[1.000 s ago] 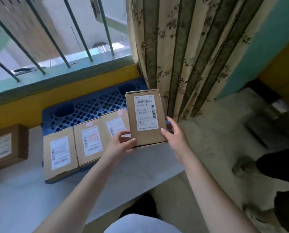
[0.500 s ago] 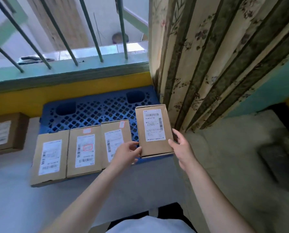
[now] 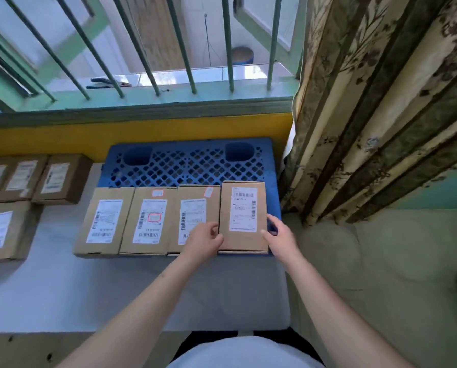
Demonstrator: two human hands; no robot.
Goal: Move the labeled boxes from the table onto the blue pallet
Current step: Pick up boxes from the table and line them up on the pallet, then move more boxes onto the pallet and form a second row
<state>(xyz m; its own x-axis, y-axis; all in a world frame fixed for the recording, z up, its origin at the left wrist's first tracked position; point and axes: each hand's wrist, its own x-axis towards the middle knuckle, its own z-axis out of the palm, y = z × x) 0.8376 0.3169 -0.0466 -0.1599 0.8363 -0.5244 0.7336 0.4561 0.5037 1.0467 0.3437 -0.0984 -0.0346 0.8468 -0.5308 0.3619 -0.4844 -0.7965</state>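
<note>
Since a second ago the held cardboard box (image 3: pixel 243 216) has dropped from mid-air onto the blue pallet (image 3: pixel 187 166), right end of the row beside three labeled boxes (image 3: pixel 150 219). Left hand (image 3: pixel 204 241) and right hand (image 3: pixel 279 236) both grip its sides. More boxes (image 3: pixel 23 181) sit on the table (image 3: pixel 116 293), frame left.

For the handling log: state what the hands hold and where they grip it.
Both hands hold the rightmost labeled box by its near corners: left hand at the left, right hand at the right.

It looked like a home room used for parcel packing: barred window (image 3: pixel 142 49), floral curtain (image 3: pixel 368 102), labeled boxes (image 3: pixel 153 219).
</note>
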